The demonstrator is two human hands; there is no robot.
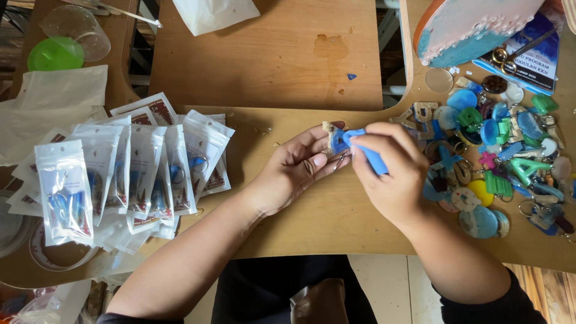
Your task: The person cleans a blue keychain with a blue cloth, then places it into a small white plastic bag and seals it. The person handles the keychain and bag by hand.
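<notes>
My left hand (294, 168) pinches a small blue and tan keychain charm (336, 139) with a metal ring hanging under it. My right hand (387, 171) grips a blue tool (372, 157) whose tip touches the charm. Both hands hover over the wooden table (324, 216) near its middle. A heap of colourful resin keychains (498, 162) lies just right of my right hand.
Several clear zip pouches with keychains inside (126, 174) are fanned out at the left. A green lid (55, 54) and a clear cup (81, 27) stand far left. A large blue and white resin disc (474, 27) and a booklet (534, 54) lie top right.
</notes>
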